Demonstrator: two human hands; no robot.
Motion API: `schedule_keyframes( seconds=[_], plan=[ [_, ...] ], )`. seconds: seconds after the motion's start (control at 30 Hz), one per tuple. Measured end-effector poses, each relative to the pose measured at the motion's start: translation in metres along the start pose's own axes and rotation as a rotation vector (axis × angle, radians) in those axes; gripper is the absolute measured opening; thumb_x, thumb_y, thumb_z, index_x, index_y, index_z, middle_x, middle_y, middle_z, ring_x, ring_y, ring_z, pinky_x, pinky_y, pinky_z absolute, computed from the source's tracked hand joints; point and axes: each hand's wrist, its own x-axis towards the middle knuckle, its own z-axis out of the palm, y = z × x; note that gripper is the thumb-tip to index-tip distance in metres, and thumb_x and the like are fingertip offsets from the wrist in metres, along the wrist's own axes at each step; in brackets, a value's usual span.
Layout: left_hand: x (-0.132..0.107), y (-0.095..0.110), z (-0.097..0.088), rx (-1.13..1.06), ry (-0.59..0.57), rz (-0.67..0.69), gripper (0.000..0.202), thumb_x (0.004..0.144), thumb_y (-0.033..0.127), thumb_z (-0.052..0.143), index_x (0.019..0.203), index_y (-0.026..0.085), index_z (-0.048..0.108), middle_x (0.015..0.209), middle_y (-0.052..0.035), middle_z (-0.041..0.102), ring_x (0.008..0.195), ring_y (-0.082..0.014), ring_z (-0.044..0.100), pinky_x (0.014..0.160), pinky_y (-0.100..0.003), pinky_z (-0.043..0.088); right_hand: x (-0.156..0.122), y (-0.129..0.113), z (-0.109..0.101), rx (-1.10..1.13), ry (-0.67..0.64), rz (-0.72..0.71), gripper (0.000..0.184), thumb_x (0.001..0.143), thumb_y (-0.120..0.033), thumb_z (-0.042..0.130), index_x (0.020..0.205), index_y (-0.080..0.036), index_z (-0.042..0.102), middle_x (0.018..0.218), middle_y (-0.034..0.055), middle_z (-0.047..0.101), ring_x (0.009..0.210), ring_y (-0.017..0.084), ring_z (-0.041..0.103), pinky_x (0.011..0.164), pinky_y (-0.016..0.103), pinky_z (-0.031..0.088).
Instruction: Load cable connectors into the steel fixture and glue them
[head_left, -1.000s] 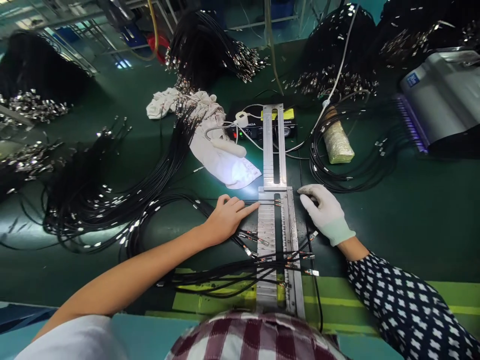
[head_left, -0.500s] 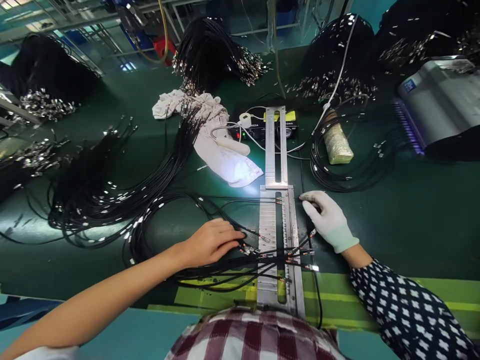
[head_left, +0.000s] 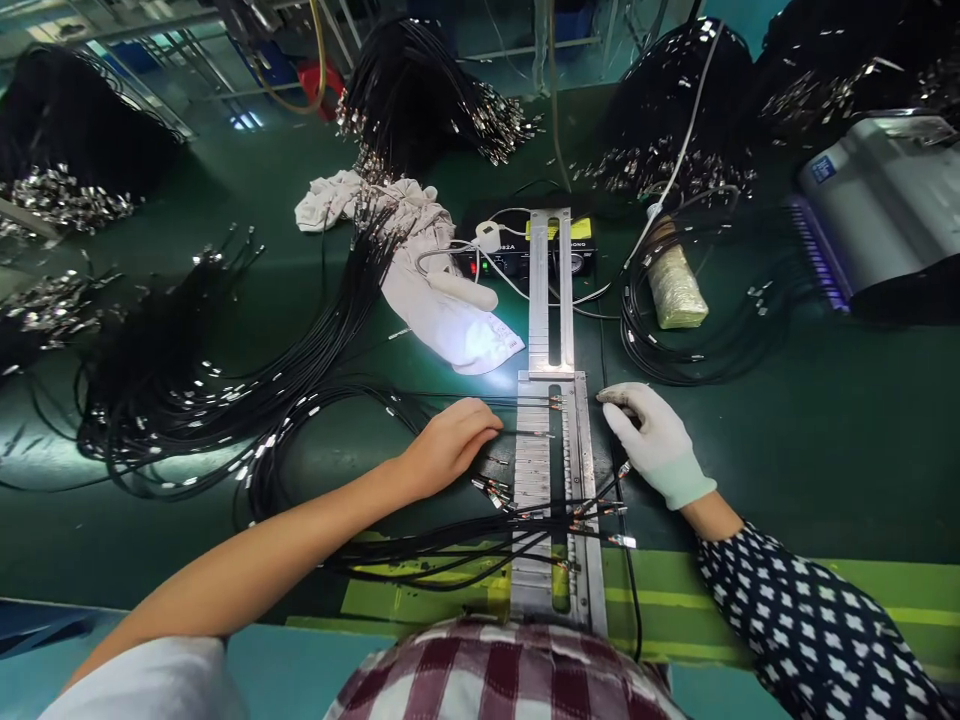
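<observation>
My bare left hand (head_left: 450,445) is curled just left of a long slotted metal fixture (head_left: 534,458). It pinches a thin black cable (head_left: 525,433) whose metal tip lies across the fixture's slots. Just above it, two cable tips (head_left: 553,402) sit in slots. Several more terminated cables (head_left: 555,520) cross the fixture nearer to me. My right hand (head_left: 652,435), in a white glove, rests palm down at the fixture's right edge. Its fingers are bent together over something dark that I cannot make out.
A lit white cloth glove (head_left: 442,300) lies left of the fixture's far section. Behind it stand a black control box (head_left: 517,262), a wrapped roll (head_left: 675,285) and a grey machine (head_left: 885,200). Big bundles of black cables (head_left: 210,380) cover the left and back.
My left hand dropped from the fixture's top slots to the loose cable ends, then came back up with a cable and laid its tip on the fixture. The right hand stayed put.
</observation>
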Motion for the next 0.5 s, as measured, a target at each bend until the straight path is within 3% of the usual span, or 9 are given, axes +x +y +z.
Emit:
schedule_keyframes(
  seconds=[0.1, 0.2, 0.5],
  plan=[
    [0.011, -0.009, 0.013, 0.042, 0.052, 0.056, 0.022, 0.102, 0.021, 0.042, 0.110, 0.017, 0.062, 0.094, -0.0076, 0.063, 0.089, -0.0176, 0.060, 0.081, -0.030, 0.050, -0.001, 0.000, 0.000, 0.005, 0.003, -0.005, 0.016, 0.095, -0.029, 0.051, 0.097, -0.025, 0.067, 0.102, 0.0062, 0.070, 0.100, 0.025, 0.065, 0.092, 0.043, 0.052],
    [0.018, -0.017, 0.020, 0.071, 0.031, 0.095, 0.027, 0.103, 0.021, 0.039, 0.119, 0.017, 0.061, 0.090, -0.0064, 0.064, 0.083, -0.0167, 0.062, 0.076, -0.028, 0.052, -0.001, -0.001, 0.000, 0.004, -0.007, 0.003, 0.016, 0.096, -0.029, 0.052, 0.098, -0.025, 0.066, 0.104, 0.0060, 0.069, 0.101, 0.024, 0.065, 0.092, 0.042, 0.051],
    [0.025, -0.020, 0.010, 0.070, -0.025, 0.124, 0.034, 0.103, 0.015, 0.034, 0.122, 0.018, 0.061, 0.088, -0.0048, 0.065, 0.080, -0.0151, 0.064, 0.074, -0.026, 0.054, 0.000, -0.003, -0.003, 0.011, -0.028, 0.012, 0.014, 0.096, -0.029, 0.052, 0.097, -0.025, 0.065, 0.103, 0.0048, 0.069, 0.101, 0.024, 0.064, 0.092, 0.042, 0.050]
  ],
)
